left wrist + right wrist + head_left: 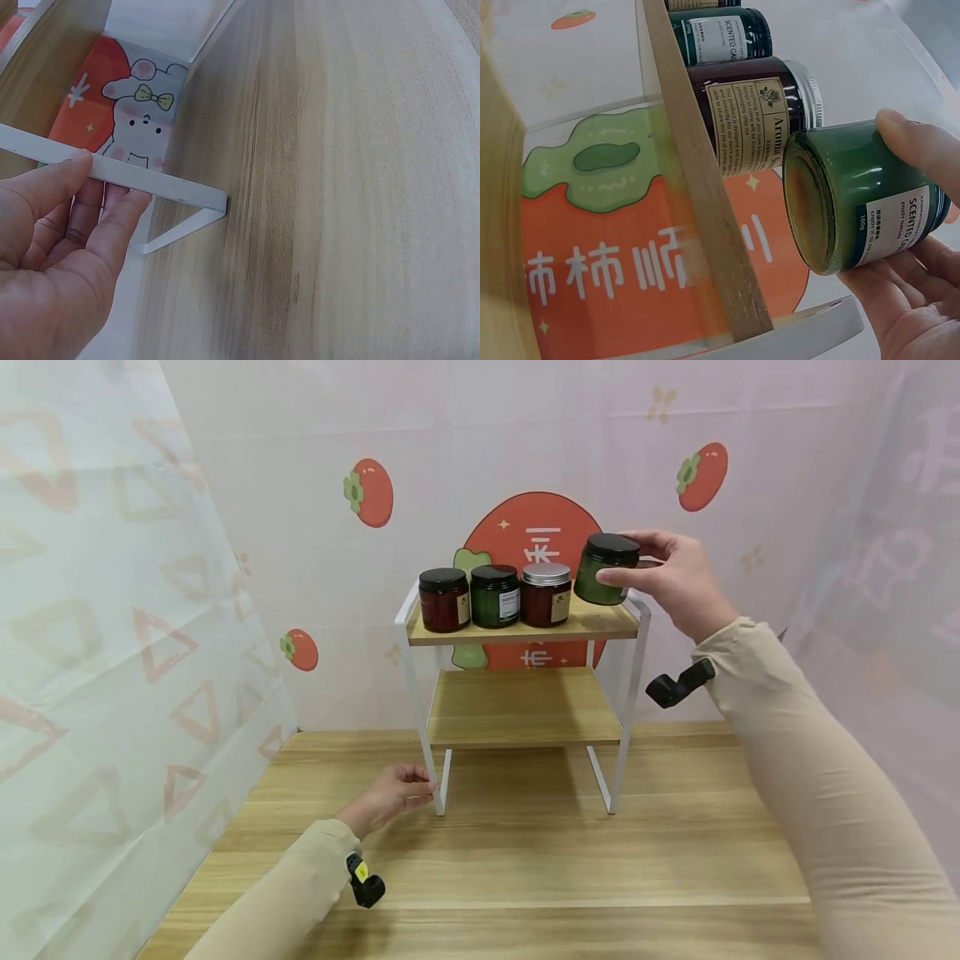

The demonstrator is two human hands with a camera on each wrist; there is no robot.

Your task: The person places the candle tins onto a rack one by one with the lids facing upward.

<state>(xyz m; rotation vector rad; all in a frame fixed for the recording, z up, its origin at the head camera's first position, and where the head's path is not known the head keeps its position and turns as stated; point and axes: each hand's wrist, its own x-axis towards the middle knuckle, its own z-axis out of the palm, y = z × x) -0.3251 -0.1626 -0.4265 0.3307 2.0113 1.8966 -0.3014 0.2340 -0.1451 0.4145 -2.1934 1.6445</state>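
My right hand (678, 578) grips a green scented candle jar (600, 570) with a black lid, thumb on one side and fingers on the other. In the right wrist view the candle jar (855, 199) is tilted, its base showing above the shelf's right end. Low at the left, my left hand (390, 797) pinches the front leg of a two-tier rack; the white leg (161, 182) lies between thumb and fingers. On the top shelf (600, 625) stand a dark red jar (442, 602), a green jar (495, 597) and a silver-lidded dark red jar (545, 597).
The rack's lower wooden shelf (525, 706) holds nothing visible. White metal legs stand on a wood-grain table (525, 877). Behind hangs a pale cloth (285, 527) printed with red persimmons, and another printed cloth (112, 652) borders the left side.
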